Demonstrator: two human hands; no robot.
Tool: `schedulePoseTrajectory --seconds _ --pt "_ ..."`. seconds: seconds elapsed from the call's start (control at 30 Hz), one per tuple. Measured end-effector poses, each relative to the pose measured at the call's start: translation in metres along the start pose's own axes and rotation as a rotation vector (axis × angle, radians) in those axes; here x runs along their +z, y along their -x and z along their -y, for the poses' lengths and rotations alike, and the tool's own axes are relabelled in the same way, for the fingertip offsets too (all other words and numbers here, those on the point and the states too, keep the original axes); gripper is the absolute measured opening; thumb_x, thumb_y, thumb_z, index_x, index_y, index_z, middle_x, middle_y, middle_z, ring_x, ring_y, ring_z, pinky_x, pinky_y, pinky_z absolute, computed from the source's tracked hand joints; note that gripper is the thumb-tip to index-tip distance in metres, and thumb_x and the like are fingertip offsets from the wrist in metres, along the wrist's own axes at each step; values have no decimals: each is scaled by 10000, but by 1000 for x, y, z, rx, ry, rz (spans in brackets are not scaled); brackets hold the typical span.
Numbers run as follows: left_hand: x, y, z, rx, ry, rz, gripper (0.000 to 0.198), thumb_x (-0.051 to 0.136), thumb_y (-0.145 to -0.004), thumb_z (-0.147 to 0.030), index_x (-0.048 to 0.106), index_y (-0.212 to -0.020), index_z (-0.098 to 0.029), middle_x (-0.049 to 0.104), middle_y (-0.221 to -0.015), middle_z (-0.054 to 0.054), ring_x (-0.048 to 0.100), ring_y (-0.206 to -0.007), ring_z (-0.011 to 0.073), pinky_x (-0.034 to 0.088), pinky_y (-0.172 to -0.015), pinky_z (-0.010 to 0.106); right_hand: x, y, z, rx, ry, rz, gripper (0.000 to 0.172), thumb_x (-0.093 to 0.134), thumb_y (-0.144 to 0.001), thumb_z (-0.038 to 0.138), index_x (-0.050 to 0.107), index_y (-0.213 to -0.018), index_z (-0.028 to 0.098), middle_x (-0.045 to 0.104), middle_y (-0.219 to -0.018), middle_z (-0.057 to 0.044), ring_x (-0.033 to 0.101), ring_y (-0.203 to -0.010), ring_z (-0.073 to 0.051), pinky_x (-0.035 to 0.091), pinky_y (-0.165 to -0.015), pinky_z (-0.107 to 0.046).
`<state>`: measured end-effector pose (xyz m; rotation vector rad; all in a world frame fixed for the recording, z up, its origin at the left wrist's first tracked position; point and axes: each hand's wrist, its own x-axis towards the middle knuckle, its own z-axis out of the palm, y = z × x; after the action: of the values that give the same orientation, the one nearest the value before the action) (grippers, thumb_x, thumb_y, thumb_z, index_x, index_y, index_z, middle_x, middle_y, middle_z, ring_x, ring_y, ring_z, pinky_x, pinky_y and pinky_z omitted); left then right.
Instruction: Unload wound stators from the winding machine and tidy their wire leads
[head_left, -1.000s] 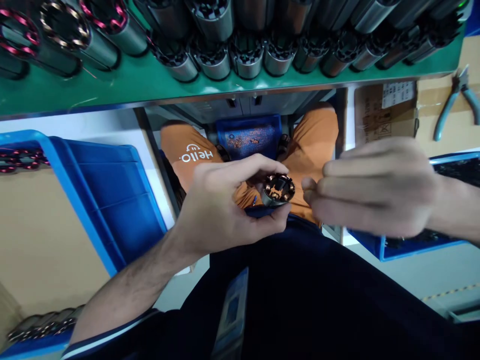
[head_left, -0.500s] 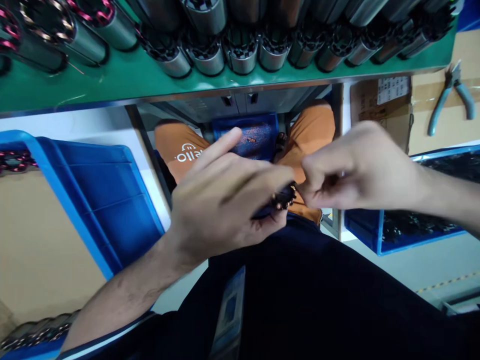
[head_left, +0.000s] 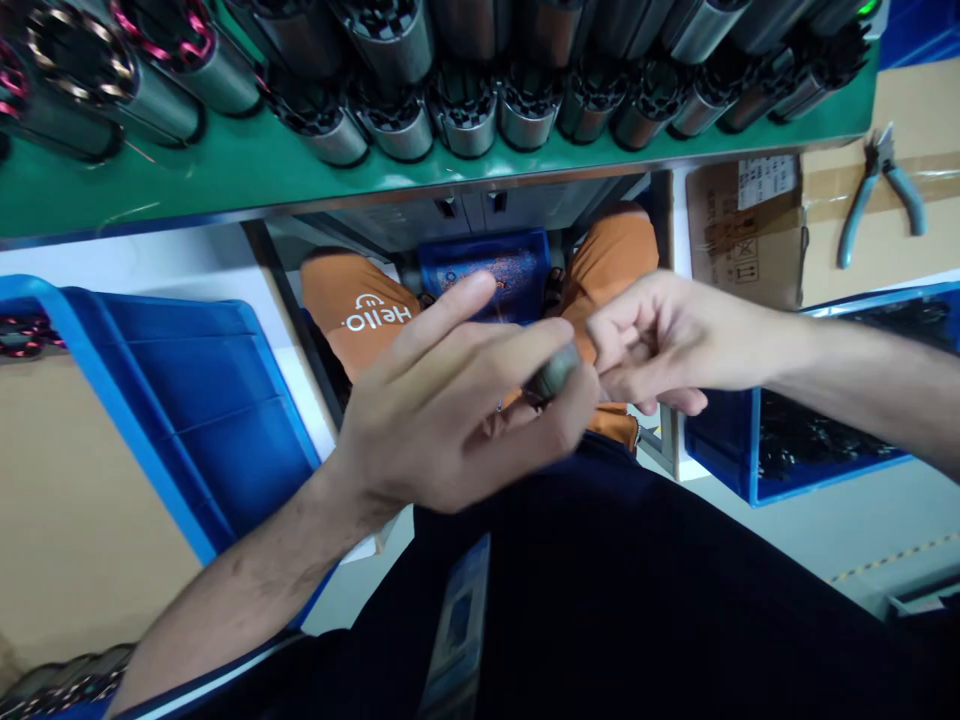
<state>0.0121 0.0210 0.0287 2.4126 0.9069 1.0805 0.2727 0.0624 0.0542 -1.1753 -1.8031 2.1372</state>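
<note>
Above my lap, my left hand [head_left: 450,410] grips a small dark cylindrical part [head_left: 551,375] between its fingers, with the thumb raised. The part is blurred and mostly covered by the fingers. Just right of it, my right hand [head_left: 667,345] has its thumb and index finger pressed together near the left fingertips; whatever they pinch is too small to make out. Rows of metal motor cores [head_left: 405,120] stand on the green bench top [head_left: 225,175] beyond my hands.
At the left is a blue crate [head_left: 217,400] with cardboard inside. On the right, pliers [head_left: 874,190] lie on a cardboard box [head_left: 825,230], above a blue bin [head_left: 754,450] of dark parts. A blue tray [head_left: 544,265] sits between my knees.
The part in my left hand has turned, so its copper-wound end no longer shows. My right hand has shifted slightly left, its outer fingers loosened from a fist.
</note>
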Motion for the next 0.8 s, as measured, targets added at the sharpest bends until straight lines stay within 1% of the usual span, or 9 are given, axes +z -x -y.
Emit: schedulePoseTrajectory --seconds 0.1,0.17,0.23,0.33,0.4,0.47,0.57,0.7,0.8 --pt "-5 -2 3 -213 164 178 296 797 -942 -258 744 -1232 -295 826 -1098 -10 828 -953 226 704 -1048 426 2 11 13 -150 291 -210 379 864 -939 394 650 -666 243 561 -589 51 374 -491 -78 272 -429 -262" --pt "-6 -3 4 -306 260 230 304 785 -960 -244 741 -1256 -295 821 -1142 7 825 -1009 230 710 -969 379 -5 18 20 -172 349 -252 380 945 -871 377 658 -662 243 512 -579 45 346 -517 -86 244 -436 -280" --pt "-5 -4 3 -235 219 145 256 784 -984 -226 736 -1224 -299 808 -1211 23 809 -1094 233 685 -1063 417 -14 22 20 -133 210 -241 385 1017 -803 421 693 -711 234 570 -625 36 440 -539 -87 329 -443 -263" --pt "2 -6 -2 -99 135 -41 182 750 -1010 -166 725 -1114 -312 793 -1156 -27 795 -1048 184 612 -1221 474 -21 20 8 9 -143 -114 420 964 -859 577 787 -851 196 697 -729 -15 612 -584 -111 488 -476 -237" --pt "6 -9 -4 -55 110 -104 206 726 -995 -110 724 -1049 -309 784 -1060 -66 791 -932 149 621 -1216 458 -18 16 -1 88 -248 -17 457 920 -895 623 828 -902 175 726 -724 -35 637 -558 -115 504 -463 -225" --pt "9 -10 -2 85 51 -87 236 730 -970 -82 738 -1029 -311 789 -1055 -80 803 -920 148 661 -1156 427 -12 15 -7 99 -226 8 438 922 -895 610 829 -862 183 705 -666 -16 583 -492 -93 475 -444 -217" --pt "11 -12 4 240 6 11 285 747 -952 -97 753 -1076 -353 803 -1116 -94 827 -986 170 697 -1099 412 -3 19 -7 -20 -31 -69 376 888 -939 525 762 -776 210 692 -661 16 534 -490 -79 454 -477 -226" --pt "18 -11 5 45 66 72 308 787 -928 -229 719 -1207 -338 818 -1054 -54 829 -904 204 685 -1132 474 0 36 -4 -290 515 -237 230 762 -993 313 704 -779 251 637 -657 47 475 -541 -99 335 -495 -278" --pt "20 -8 1 -161 149 98 357 828 -906 -325 698 -1237 -287 829 -1065 -15 829 -912 219 712 -1018 395 -14 60 -6 -393 849 -371 181 718 -1001 221 693 -827 268 595 -642 57 437 -549 -107 297 -508 -318"
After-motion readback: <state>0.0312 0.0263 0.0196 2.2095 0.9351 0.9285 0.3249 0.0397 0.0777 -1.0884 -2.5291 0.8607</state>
